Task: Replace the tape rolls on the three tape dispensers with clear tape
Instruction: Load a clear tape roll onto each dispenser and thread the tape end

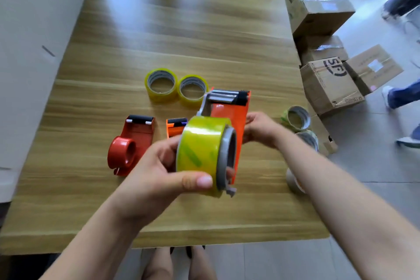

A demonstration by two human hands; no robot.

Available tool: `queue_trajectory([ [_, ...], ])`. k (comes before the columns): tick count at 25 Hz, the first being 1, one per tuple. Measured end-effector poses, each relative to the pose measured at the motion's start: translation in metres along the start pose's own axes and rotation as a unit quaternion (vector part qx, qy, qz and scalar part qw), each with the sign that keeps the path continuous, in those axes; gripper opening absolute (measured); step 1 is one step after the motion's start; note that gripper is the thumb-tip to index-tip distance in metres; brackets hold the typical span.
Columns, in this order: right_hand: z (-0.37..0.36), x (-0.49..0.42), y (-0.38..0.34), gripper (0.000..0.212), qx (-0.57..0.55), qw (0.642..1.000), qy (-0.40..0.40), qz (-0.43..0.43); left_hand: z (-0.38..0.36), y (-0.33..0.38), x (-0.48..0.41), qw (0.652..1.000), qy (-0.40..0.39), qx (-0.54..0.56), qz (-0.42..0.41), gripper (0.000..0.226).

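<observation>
Above the wooden table (159, 29) I hold an orange tape dispenser (229, 116) with a grey hub. My left hand (163, 166) grips a yellowish clear tape roll (200, 152) that sits on the dispenser's hub, thumb across its front. My right hand (259, 129) grips the dispenser's orange side plate. A red dispenser (129, 143) without a roll lies on the table to the left. A small orange dispenser (176, 126) lies behind my left hand, partly hidden. Two more clear rolls (161, 85) (193, 91) lie flat further back.
Used tape rolls (297, 118) (308, 140) lie at the table's right edge, another (293, 180) partly behind my right forearm. Cardboard boxes (327, 84) are stacked on the floor to the right, where other people's legs (400, 95) stand. A white surface (27, 52) borders the table's left.
</observation>
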State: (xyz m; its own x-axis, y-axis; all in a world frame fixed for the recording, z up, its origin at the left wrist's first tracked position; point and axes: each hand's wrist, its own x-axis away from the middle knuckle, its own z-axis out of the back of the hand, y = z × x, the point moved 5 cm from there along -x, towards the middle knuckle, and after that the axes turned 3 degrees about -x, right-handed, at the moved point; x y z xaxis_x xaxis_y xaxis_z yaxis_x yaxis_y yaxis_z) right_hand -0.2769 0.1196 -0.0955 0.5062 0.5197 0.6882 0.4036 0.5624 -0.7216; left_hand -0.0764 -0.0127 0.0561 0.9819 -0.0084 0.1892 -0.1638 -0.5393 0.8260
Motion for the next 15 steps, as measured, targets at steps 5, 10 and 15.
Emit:
queue_trajectory([
  [5,-0.077,0.032,0.069,0.010,-0.329,0.928,-0.058,-0.166,0.002,0.015,-0.039,0.998,0.047,0.048,-0.020,0.043],
  [10,-0.113,0.065,0.077,0.019,-0.543,0.817,-0.058,-0.186,0.019,-0.006,-0.072,0.992,0.109,0.069,0.004,0.036],
  [15,-0.133,0.064,0.074,0.051,-0.639,0.750,-0.078,-0.152,0.027,-0.050,-0.086,0.985,0.163,0.033,0.042,0.034],
])
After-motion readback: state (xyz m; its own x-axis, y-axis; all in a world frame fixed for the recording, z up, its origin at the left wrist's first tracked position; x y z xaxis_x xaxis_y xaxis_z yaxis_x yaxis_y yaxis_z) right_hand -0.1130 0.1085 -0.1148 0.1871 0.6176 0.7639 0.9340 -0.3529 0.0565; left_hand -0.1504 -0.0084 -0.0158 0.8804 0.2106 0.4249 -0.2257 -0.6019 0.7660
